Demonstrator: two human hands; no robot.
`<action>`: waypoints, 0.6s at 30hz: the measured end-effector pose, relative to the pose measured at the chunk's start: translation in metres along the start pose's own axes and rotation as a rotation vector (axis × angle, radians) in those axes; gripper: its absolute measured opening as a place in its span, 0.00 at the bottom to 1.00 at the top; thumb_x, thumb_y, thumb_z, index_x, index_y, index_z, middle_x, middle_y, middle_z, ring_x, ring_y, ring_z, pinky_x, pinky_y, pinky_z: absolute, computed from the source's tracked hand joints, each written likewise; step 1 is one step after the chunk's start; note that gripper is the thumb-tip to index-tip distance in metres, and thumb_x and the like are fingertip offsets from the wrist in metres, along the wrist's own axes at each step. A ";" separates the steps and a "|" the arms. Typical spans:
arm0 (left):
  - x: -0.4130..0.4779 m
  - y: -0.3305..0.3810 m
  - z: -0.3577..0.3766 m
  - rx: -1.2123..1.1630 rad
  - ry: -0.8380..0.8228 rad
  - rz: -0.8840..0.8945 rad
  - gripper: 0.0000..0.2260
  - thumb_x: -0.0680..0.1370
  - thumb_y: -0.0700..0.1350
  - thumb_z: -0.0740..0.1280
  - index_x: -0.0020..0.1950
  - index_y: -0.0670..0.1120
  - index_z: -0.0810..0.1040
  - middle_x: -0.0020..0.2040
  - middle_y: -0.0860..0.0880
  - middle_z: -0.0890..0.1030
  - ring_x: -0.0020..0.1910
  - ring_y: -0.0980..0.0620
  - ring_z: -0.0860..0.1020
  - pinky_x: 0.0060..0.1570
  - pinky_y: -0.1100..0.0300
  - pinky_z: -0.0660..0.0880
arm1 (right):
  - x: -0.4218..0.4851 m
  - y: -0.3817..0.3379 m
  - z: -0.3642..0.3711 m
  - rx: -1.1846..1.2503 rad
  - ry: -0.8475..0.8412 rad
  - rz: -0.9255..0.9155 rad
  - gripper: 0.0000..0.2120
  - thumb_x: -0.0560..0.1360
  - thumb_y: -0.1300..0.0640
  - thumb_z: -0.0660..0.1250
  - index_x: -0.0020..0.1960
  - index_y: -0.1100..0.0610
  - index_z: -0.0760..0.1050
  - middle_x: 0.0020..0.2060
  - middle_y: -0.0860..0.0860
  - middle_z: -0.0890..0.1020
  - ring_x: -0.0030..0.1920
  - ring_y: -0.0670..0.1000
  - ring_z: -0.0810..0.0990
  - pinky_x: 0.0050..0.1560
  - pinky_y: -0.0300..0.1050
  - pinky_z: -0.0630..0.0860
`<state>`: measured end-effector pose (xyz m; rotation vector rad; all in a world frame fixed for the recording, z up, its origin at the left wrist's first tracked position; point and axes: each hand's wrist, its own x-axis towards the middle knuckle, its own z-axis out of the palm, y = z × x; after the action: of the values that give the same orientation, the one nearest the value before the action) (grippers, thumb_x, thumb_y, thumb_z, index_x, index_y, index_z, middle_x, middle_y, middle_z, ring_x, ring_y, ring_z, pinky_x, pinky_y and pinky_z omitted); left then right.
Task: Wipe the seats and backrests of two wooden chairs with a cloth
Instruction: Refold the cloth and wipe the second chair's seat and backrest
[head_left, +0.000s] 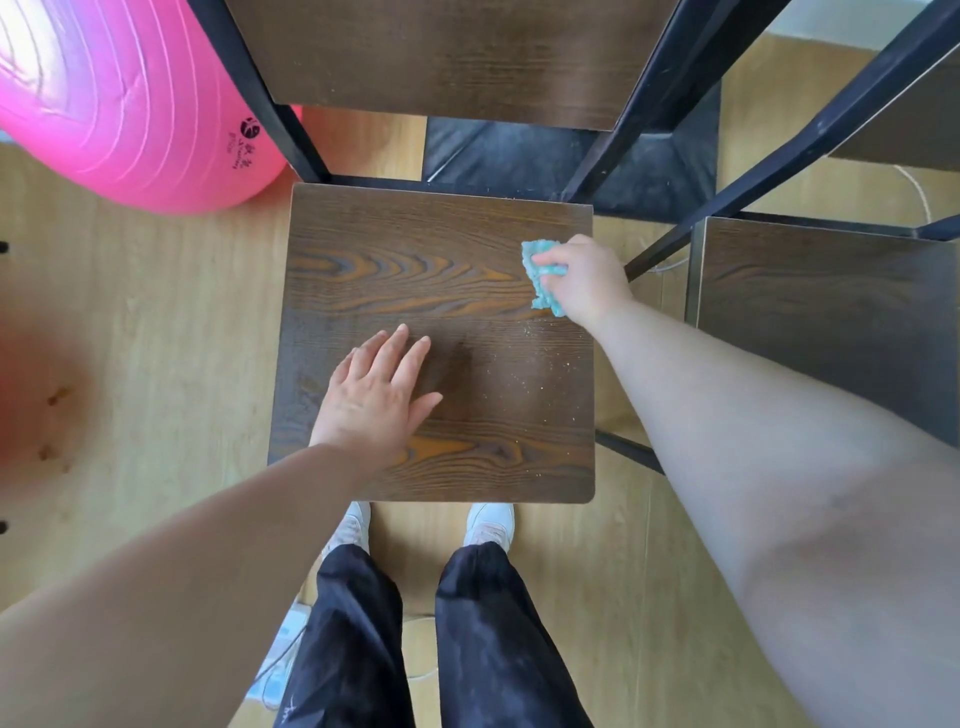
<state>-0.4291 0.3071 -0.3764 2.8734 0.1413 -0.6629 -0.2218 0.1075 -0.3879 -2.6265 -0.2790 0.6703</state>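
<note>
The fingers (546, 256) of your right hand (587, 275) gripped the cloth (543, 296) on the seat (467, 249). Left of them, your left hand (374, 400) lay flat, fingers straight.

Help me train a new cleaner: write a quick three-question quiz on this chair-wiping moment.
1. True or false: the left hand lies flat on the chair seat.
2. Which hand grips the cloth? A) left hand B) right hand
3. Fill in: the pale crumbs lie mostly on the seat's ___ half.

Key: 1 true; 2 B; 3 right.
</note>
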 end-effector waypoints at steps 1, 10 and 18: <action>-0.001 -0.001 0.000 -0.003 -0.004 -0.002 0.30 0.80 0.62 0.49 0.79 0.51 0.52 0.80 0.48 0.54 0.77 0.46 0.53 0.75 0.49 0.55 | -0.004 0.000 0.003 0.010 -0.007 0.000 0.13 0.78 0.59 0.67 0.61 0.51 0.80 0.55 0.52 0.75 0.55 0.56 0.75 0.56 0.51 0.78; -0.020 -0.003 0.002 -0.034 -0.005 0.004 0.29 0.80 0.62 0.50 0.79 0.51 0.54 0.79 0.47 0.55 0.77 0.45 0.54 0.74 0.46 0.58 | -0.080 -0.009 0.046 -0.003 -0.238 -0.160 0.10 0.75 0.57 0.70 0.56 0.53 0.83 0.51 0.52 0.77 0.50 0.53 0.77 0.53 0.46 0.74; -0.050 -0.003 0.010 -0.036 -0.015 0.010 0.30 0.80 0.62 0.52 0.79 0.51 0.54 0.79 0.47 0.56 0.77 0.44 0.54 0.73 0.47 0.57 | -0.172 -0.013 0.102 0.031 -0.434 -0.240 0.09 0.75 0.59 0.68 0.54 0.54 0.84 0.47 0.51 0.77 0.47 0.51 0.77 0.49 0.46 0.75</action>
<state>-0.4789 0.3052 -0.3636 2.8323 0.1352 -0.6730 -0.4226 0.1049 -0.3928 -2.3411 -0.6901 1.1408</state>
